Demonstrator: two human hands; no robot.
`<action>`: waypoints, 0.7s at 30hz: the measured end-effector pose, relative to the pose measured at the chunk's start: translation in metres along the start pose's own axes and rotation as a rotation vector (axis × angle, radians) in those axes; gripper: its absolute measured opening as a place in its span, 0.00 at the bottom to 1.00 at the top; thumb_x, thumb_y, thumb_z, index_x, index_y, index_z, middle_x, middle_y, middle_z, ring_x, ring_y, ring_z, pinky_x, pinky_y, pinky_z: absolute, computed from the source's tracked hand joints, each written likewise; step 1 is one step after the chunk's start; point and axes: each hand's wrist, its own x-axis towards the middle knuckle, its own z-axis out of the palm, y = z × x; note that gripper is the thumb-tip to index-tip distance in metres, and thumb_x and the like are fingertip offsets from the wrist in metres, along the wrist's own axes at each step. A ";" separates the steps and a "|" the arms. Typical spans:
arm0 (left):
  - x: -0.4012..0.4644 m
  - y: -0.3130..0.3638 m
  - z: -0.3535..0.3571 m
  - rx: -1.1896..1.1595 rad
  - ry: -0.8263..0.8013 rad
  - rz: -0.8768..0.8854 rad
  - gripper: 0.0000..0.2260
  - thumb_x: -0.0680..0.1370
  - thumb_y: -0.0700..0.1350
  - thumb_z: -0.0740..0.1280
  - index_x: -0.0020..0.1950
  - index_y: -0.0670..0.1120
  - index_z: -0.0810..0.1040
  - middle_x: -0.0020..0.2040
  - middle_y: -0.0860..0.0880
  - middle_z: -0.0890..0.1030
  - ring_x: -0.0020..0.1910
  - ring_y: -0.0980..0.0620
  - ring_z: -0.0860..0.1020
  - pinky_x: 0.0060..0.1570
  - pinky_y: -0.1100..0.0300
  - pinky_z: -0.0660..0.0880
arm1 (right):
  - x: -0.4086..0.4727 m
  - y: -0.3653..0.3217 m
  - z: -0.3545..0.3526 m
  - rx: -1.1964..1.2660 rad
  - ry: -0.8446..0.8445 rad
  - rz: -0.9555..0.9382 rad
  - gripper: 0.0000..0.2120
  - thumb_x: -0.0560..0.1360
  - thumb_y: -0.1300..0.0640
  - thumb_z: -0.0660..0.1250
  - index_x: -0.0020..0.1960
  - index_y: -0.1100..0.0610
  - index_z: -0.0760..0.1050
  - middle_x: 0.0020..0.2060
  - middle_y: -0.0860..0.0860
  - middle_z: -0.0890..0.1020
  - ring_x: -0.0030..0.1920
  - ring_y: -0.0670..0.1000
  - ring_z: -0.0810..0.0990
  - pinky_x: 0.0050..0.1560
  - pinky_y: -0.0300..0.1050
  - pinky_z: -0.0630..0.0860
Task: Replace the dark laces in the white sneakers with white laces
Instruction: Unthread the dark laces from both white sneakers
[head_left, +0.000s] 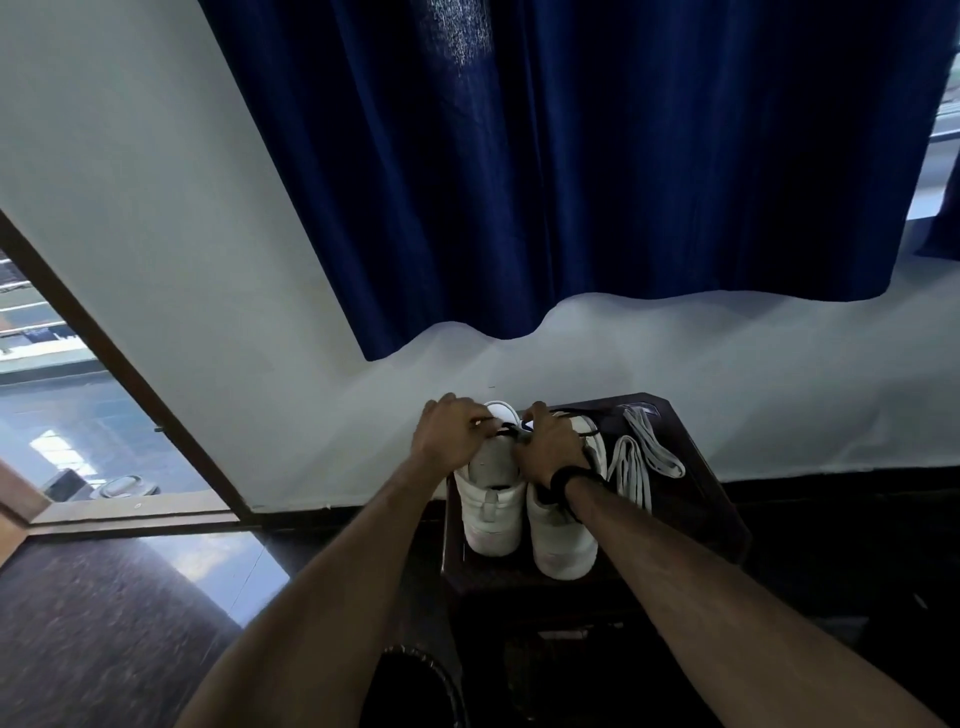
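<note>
On the dark counter (701, 499), both hands (449, 434) (550, 449) pinch the dark lace (511, 430) over the left sneaker (493, 514); a hard tug risks toppling it against the white laces (636, 467) nearby.

bare forearms, blk band on right wrist (563, 480)

No legible text, label or brand on anything in view.
</note>
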 end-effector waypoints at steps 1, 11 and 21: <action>-0.002 0.005 -0.003 -0.212 0.080 -0.064 0.10 0.80 0.50 0.65 0.45 0.51 0.85 0.44 0.52 0.83 0.46 0.51 0.78 0.51 0.56 0.73 | -0.001 -0.001 -0.001 0.001 0.000 0.001 0.18 0.72 0.56 0.65 0.60 0.57 0.68 0.55 0.59 0.79 0.58 0.61 0.76 0.57 0.54 0.74; -0.016 0.008 0.013 0.085 0.394 -0.326 0.19 0.78 0.44 0.64 0.69 0.49 0.72 0.64 0.50 0.76 0.62 0.47 0.71 0.59 0.51 0.66 | -0.004 0.000 -0.002 0.046 -0.007 -0.012 0.18 0.71 0.55 0.66 0.60 0.56 0.72 0.55 0.58 0.80 0.60 0.61 0.75 0.57 0.52 0.74; -0.019 0.025 0.016 0.296 0.199 0.187 0.16 0.75 0.50 0.57 0.47 0.50 0.84 0.43 0.49 0.82 0.47 0.46 0.76 0.45 0.55 0.61 | -0.006 -0.002 -0.003 0.014 -0.006 -0.022 0.18 0.74 0.52 0.65 0.62 0.56 0.69 0.56 0.59 0.78 0.59 0.62 0.75 0.56 0.53 0.72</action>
